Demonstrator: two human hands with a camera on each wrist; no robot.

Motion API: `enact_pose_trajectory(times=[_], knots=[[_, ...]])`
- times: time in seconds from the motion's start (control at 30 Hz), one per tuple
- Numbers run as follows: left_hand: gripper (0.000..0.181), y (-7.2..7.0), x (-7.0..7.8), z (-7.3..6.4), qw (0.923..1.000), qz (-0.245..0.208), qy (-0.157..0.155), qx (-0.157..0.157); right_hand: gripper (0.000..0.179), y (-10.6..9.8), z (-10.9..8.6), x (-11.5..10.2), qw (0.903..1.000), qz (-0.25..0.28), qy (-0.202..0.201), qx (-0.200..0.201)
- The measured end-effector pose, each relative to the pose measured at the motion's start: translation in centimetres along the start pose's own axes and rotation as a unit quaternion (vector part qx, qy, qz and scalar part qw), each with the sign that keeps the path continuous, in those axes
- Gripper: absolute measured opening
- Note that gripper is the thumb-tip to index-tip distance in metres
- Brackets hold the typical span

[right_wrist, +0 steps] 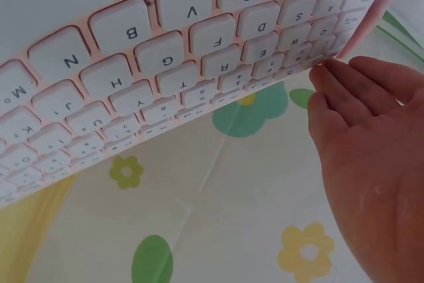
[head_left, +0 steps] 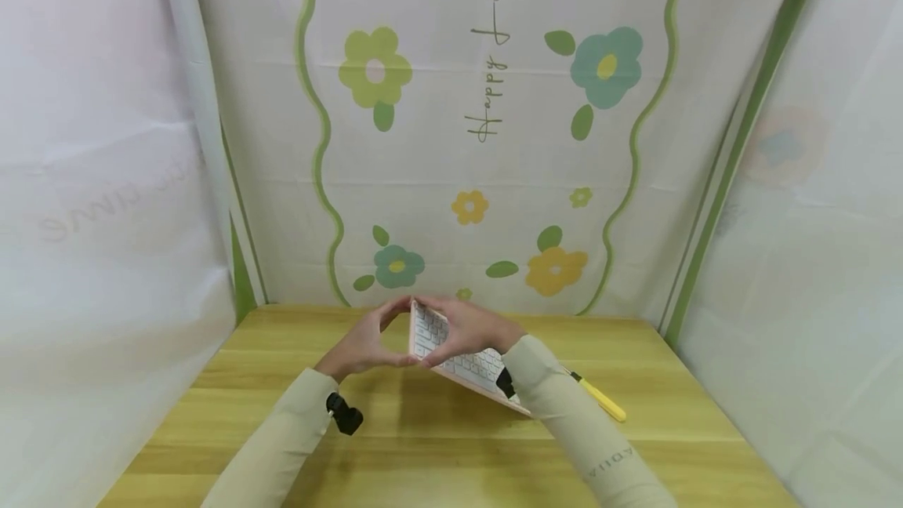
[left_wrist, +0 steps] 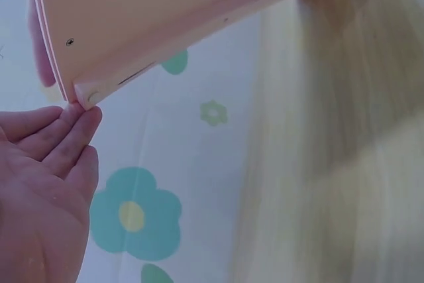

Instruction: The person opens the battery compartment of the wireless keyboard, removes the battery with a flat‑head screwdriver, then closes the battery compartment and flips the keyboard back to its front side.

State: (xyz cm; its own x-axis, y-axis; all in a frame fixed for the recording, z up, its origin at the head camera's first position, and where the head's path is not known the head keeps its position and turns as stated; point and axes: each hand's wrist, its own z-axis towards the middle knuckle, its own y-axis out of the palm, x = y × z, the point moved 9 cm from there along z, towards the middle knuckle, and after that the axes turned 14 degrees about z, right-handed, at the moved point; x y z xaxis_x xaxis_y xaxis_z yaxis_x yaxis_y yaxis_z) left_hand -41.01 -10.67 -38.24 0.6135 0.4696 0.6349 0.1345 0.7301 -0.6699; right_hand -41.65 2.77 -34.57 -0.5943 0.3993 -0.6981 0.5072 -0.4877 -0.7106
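Note:
A pink keyboard (head_left: 474, 371) with white keys is tilted on the wooden table, its left end raised and its right end low, partly behind the right sleeve. My left hand (head_left: 361, 347) pinches the raised end, thumb at the near corner and fingers at the far one. Beside it my right hand (head_left: 471, 328) holds the same end, arching over the keys with its thumb at the near edge. The left wrist view shows the pink underside (left_wrist: 152, 18) with small screws (left_wrist: 70, 42). In the right wrist view, fingertips meet the keyboard's edge near the number row.
A screwdriver with a yellow handle (head_left: 601, 400) lies right of the keyboard, its shaft partly behind the right sleeve. A white flowered cloth (head_left: 423, 163) hangs behind the wooden table (head_left: 296, 335), with white cloth walls on both sides.

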Motion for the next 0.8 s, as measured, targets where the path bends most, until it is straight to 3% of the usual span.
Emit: enact_pose_trajectory(times=[0.17,0.47,0.8], knots=[[0.109,0.0,0.7,0.9,1.0000,-0.004,0.005,0.005,0.122,-0.8,-0.2,-0.4,1.0000,-0.004,0.001,0.006],[0.110,-0.1,1.3,1.8,0.9997,-0.017,0.002,0.017,0.123,-1.8,-0.2,-1.0,0.9981,-0.059,-0.014,0.014],[0.110,-0.4,2.9,2.7,0.9986,-0.048,-0.007,0.021,0.109,-3.6,-0.4,-2.3,0.9976,-0.046,-0.043,0.028]])
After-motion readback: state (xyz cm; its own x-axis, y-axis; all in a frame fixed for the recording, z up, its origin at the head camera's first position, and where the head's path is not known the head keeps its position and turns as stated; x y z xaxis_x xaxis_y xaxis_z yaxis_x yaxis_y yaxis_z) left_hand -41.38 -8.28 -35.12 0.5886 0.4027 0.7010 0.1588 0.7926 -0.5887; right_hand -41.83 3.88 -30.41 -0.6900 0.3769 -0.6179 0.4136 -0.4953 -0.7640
